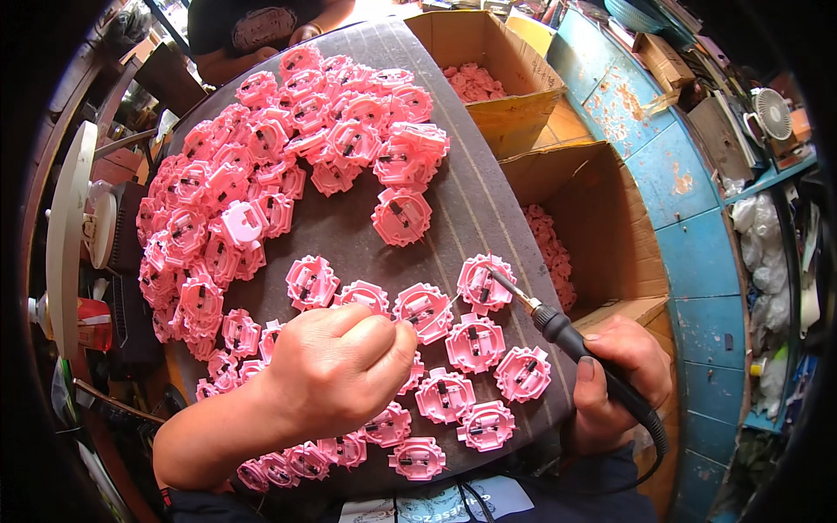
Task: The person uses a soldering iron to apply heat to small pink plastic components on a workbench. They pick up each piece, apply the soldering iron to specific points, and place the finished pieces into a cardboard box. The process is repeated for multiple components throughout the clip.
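My right hand (623, 370) grips a soldering iron (558, 327) by its black handle. The iron's metal tip rests at a round pink plastic part (486, 284) with small black pieces in it. My left hand (340, 370) is closed in a pinch, and a thin strand of solder wire (452, 302) runs from it toward that same part. Beneath and around my left hand lie several more pink parts (423, 312), spread singly in loose rows on the dark board (475, 187). My left hand hides some of them.
A big heap of pink parts (261, 148) covers the board's far left. Right of the board stand two cardboard boxes (593, 200) holding pink pieces. Across from me is another person (261, 30). A white fan (772, 113) stands at far right. The iron's cord (658, 444) hangs beside my right hand.
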{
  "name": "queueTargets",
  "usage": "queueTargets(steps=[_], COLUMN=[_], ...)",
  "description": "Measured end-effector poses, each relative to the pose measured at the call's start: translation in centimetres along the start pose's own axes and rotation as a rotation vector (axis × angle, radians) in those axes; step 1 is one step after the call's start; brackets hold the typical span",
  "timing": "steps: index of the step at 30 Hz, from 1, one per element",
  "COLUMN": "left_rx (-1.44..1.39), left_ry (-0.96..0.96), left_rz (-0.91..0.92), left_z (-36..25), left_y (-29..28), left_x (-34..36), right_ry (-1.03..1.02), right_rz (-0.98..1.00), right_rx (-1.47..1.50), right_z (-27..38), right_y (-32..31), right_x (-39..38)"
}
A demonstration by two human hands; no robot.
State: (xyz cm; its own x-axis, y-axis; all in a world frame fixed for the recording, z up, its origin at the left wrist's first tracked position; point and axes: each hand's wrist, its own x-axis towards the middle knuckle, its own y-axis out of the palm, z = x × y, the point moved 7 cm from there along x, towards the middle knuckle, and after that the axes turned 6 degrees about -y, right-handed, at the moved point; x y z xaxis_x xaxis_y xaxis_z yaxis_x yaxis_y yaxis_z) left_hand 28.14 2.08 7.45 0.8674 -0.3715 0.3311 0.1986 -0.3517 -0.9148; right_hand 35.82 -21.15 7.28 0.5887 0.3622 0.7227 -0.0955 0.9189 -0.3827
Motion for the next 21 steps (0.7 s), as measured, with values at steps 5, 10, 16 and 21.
queueTargets(steps=[5, 10, 16, 21], left_rx=[-0.014, -0.007, 0.025, 0.022], left_ry=[0.0, -0.005, 0.007, -0.001], left_rz=[0.003, 0.001, -0.058, -0.057], left_z=[-0.01, -0.06, -0.22, -0.19], left_y=[0.14, 0.08, 0.15, 0.32], left_x=[0.08, 0.03, 0.26, 0.3], right_ry=[-0.001, -0.001, 0.003, -0.004], right_rz=[0.026, 0.015, 0.023, 0.034], right_rx=[0.005, 0.005, 0.03, 0.038], right_z=[0.0, -0.1, -0.29, -0.24], right_y=[0.27, 0.29, 0.31, 0.43], right_x=[0.23, 0.11, 0.01, 0.11])
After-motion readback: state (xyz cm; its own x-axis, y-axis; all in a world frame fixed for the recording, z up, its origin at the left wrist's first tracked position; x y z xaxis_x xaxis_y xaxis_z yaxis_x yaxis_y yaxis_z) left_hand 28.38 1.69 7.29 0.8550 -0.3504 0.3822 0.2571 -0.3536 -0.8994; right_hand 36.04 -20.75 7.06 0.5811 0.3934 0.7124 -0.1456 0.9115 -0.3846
